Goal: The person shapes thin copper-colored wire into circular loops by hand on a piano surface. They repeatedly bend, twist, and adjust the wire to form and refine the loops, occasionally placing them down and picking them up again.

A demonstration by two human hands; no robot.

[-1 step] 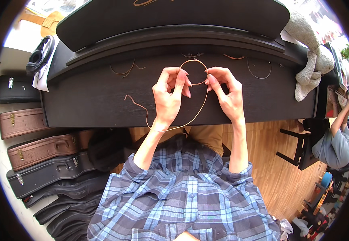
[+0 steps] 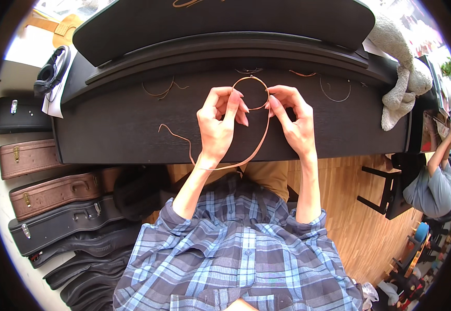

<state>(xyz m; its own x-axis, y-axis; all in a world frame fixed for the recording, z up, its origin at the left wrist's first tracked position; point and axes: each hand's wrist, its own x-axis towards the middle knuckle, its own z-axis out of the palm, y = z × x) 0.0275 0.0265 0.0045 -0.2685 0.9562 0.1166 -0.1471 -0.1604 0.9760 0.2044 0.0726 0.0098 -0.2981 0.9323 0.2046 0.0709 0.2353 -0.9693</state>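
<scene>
Head view: my left hand (image 2: 216,123) and right hand (image 2: 296,124), fingers nearly closed, pinch opposite sides of a thin, round copper-coloured wire coil (image 2: 251,78), palms turned inward.

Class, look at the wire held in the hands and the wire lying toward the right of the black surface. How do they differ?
Colour: the held wire is copper-coloured; the loose wire looks pale and silvery.
Shape: the held wire forms a ring with a long tail; the loose wire makes one open curve.
Position: the left hand and right hand pinch the held wire; the loose wire lies on the black surface.
Shared: both are thin and bent.
</scene>
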